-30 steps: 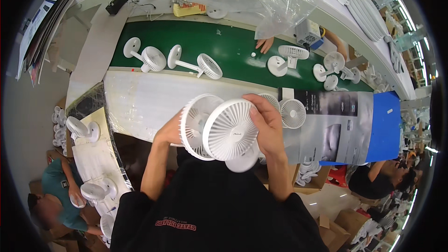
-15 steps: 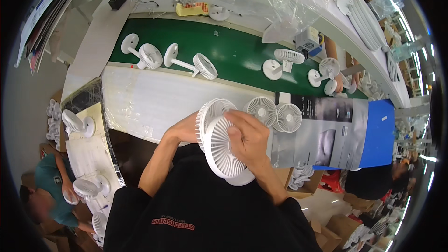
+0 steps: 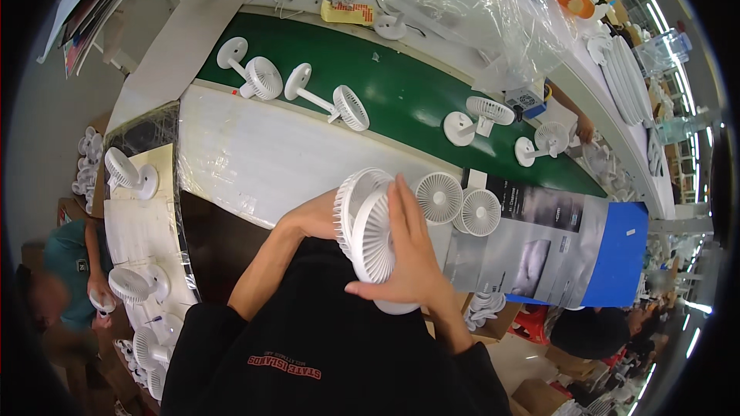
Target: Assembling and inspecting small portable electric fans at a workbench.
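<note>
In front of my chest a white desk fan (image 3: 344, 208) is held tilted. My left hand (image 3: 314, 217) grips it from behind at the left; its fingers are hidden by the fan. Against the fan's front lies a round white slatted front grille (image 3: 374, 240). My right hand (image 3: 416, 266) holds that grille by its right side, fingers along the upper rim and thumb low near the bottom. Whether grille and fan are joined I cannot tell. Right of my hand, two loose round grilles (image 3: 438, 197) (image 3: 481, 212) lie side by side on the bench.
A green conveyor belt (image 3: 401, 85) crosses behind the white bench (image 3: 239, 150), carrying several white fans (image 3: 351, 108). Grey printed sheeting (image 3: 493, 262) and a blue board (image 3: 613, 254) cover the right. A co-worker (image 3: 73, 262) sits at the left beside a table with fans (image 3: 132, 285).
My right hand has shifted from fingertips at the grille's top to a wider hold along its right side. The grille has turned closer against the fan. The view has swung slightly.
</note>
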Motion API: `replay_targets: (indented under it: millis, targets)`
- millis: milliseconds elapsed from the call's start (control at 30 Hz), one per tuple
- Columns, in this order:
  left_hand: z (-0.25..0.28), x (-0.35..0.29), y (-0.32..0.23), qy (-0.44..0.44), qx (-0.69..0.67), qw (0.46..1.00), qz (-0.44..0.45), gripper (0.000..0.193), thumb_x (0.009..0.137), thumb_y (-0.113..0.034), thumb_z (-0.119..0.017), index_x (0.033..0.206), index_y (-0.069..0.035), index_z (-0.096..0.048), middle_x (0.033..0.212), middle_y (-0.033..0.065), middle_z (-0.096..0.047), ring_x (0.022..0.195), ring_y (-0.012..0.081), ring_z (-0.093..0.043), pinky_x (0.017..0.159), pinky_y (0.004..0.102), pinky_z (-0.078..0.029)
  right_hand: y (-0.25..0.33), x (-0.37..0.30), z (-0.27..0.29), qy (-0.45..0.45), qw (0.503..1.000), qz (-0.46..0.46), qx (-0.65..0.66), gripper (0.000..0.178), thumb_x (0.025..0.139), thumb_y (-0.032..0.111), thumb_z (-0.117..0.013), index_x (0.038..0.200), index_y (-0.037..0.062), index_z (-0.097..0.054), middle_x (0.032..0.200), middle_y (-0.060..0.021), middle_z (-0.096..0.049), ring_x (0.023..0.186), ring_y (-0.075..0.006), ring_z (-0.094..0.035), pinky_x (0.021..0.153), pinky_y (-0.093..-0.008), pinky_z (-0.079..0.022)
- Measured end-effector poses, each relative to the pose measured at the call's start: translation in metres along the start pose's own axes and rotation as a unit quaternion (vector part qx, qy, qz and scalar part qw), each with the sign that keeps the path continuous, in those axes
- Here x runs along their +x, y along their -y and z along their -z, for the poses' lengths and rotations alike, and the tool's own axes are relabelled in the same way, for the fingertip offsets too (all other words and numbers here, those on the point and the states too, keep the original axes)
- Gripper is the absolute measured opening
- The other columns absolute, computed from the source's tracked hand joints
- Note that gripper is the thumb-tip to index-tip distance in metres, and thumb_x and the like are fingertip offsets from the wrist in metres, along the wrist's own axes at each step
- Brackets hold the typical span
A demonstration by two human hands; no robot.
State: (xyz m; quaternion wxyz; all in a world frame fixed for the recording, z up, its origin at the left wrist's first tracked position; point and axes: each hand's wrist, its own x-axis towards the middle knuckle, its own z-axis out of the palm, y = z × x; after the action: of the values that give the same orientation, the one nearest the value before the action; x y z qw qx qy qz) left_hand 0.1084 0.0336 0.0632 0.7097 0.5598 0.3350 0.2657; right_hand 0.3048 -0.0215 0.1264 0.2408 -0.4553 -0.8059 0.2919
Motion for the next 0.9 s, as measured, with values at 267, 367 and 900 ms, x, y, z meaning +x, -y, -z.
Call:
replay_targets:
  millis: [267,367,900]
  targets:
    - [-0.010,0.007,-0.021,0.032,-0.085,0.995,-0.040,0.086,0.056,-0.015,-0.085,0.132,0.003,-0.049,0.128,0.0163,-0.058,0.111,0.0255,-0.056,0.099,0.0411,-0.045,-0.008,0.025,0.032,0.035,0.998,0.054,0.005,0.134,0.045,0.050,-0.087,0.152,0.0035,-0.021,0.155,-0.0252,-0.018,0.140,-0.0410,-0.026,0.112,-0.0510,-0.025]
    - [-0.012,0.008,-0.031,0.018,-0.056,0.997,-0.048,0.078,0.055,-0.015,-0.085,0.125,0.004,-0.054,0.119,0.0168,-0.062,0.100,0.0248,-0.060,0.090,0.0392,-0.050,-0.009,0.023,0.031,0.014,0.998,0.035,0.044,0.136,0.042,0.051,-0.087,0.152,0.0035,-0.022,0.154,-0.0245,-0.021,0.140,-0.0400,-0.027,0.113,-0.0505,-0.025]
    - [-0.027,0.019,-0.106,0.151,0.164,0.948,0.225,0.028,0.060,-0.015,-0.079,0.076,0.006,-0.069,0.059,0.0109,-0.062,0.041,0.0155,-0.049,0.038,0.0229,-0.042,-0.023,-0.006,0.005,-0.197,0.862,-0.088,0.459,0.142,0.035,0.073,-0.074,0.148,0.0022,-0.026,0.149,-0.0210,-0.031,0.134,-0.0381,-0.036,0.109,-0.0491,-0.032]
